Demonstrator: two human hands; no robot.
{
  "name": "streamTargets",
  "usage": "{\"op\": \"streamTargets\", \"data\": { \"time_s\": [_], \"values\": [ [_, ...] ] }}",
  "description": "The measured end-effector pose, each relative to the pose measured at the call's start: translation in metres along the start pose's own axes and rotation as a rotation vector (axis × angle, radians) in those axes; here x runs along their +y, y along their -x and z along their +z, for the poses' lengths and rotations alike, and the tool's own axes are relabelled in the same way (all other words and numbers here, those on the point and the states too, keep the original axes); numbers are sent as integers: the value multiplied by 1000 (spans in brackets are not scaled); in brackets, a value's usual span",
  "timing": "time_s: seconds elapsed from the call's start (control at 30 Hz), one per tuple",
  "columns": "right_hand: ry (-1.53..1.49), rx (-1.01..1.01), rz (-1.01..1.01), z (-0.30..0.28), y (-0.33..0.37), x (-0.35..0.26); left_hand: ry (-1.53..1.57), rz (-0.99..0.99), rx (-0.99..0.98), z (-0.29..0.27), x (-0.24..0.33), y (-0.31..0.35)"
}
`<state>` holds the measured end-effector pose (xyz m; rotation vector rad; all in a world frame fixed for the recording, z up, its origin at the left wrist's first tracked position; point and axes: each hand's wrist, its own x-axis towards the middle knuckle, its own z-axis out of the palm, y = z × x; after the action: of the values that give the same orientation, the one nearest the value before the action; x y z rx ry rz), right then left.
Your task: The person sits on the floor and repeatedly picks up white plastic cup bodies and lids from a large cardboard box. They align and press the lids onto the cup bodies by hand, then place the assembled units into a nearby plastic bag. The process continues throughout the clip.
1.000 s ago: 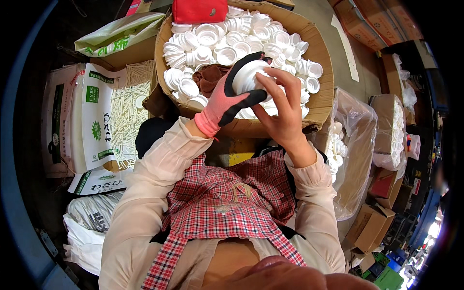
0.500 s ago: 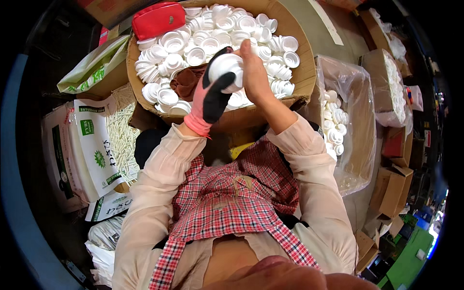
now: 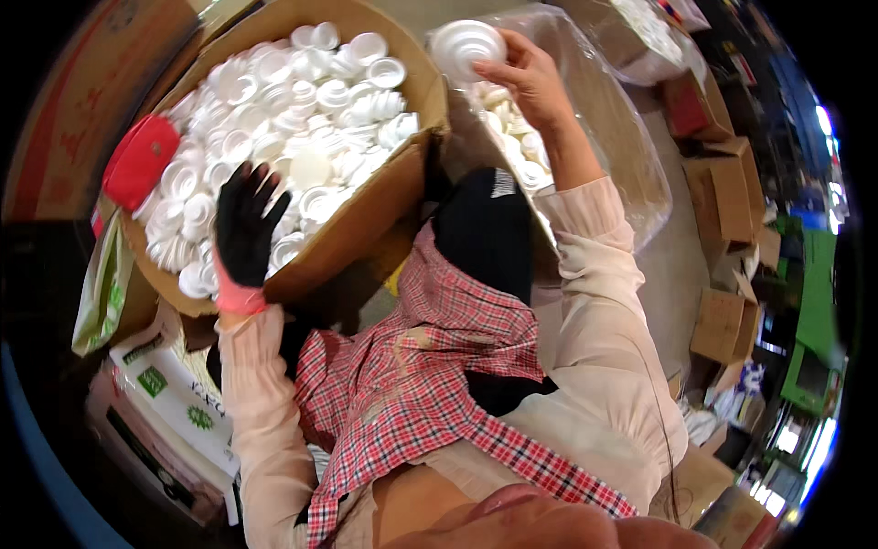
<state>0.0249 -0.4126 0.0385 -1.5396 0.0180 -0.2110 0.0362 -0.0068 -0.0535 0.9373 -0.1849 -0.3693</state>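
Observation:
My bare right hand (image 3: 540, 87) pinches a round white stepped plastic lid (image 3: 462, 48) by its edge, thumb on top. It holds the lid over the near end of a plastic-lined carton (image 3: 613, 137), where similar white pieces (image 3: 521, 151) lie. My left hand (image 3: 247, 224), in a black glove with a pink cuff, is open with fingers spread and nothing visible in it. It hovers at or just above the heap of white plastic lids (image 3: 302, 119) in a large cardboard box (image 3: 384, 188); whether it touches them I cannot tell.
A red pouch (image 3: 142, 160) lies on the heap's left side. Printed white sacks (image 3: 174, 393) and a green-white bag (image 3: 102, 293) stand at the left. Brown cartons (image 3: 722, 188) line the right side, with green machinery (image 3: 814, 311) beyond. The large box's wall stands between the two heaps.
The lid that was between both hands is now in my right hand, carried right to the lined carton. My left hand has let go and opened over the heap. The whole view has turned rightward.

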Motion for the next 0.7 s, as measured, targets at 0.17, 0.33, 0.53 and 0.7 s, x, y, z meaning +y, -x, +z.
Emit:
{"op": "streamTargets", "data": {
  "time_s": [0.17,0.33,0.53,0.7],
  "values": [
    [621,488,492,-233,90,141,51,-210,50,11,-9,3],
    [412,487,863,-236,152,184,-106,-253,90,10,-4,-2],
    [873,212,891,-225,196,203,-331,-180,16,-4,-15,-6],
    [1137,237,731,-209,210,218,-221,-229,29,-9,-15,-5]
  ]
}}
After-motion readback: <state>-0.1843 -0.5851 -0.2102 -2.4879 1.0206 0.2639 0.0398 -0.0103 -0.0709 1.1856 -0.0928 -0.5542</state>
